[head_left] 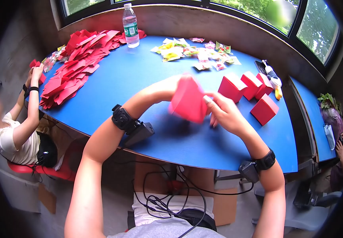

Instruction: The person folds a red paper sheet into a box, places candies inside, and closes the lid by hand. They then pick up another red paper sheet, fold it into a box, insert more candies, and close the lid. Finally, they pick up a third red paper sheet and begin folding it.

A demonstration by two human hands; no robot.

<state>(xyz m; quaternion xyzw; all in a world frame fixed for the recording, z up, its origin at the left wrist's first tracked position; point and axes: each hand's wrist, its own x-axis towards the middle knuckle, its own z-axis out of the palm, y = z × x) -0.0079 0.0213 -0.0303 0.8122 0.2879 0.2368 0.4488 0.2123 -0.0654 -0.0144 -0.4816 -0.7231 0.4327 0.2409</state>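
Observation:
A red paper box (189, 101), smeared by motion, is held above the blue table (155, 142) in front of me. My left hand (173, 85) reaches round its far left side and supports it, its fingers mostly hidden behind the red paper. At the box's right edge, my right hand (226, 112) is closed on it between thumb and fingers. Several finished-looking red boxes (232, 88) stand to the right of my right hand, one of them (265, 109) nearer to me.
Flat red paper pieces (74, 65) lie heaped at the left, by a water bottle (130, 27). Wrapped sweets (197, 53) are scattered at the back. A white bottle (271, 73) lies at the right edge. Another person (24, 131) sits at left, handling red paper; cables (171, 198) hang over my lap.

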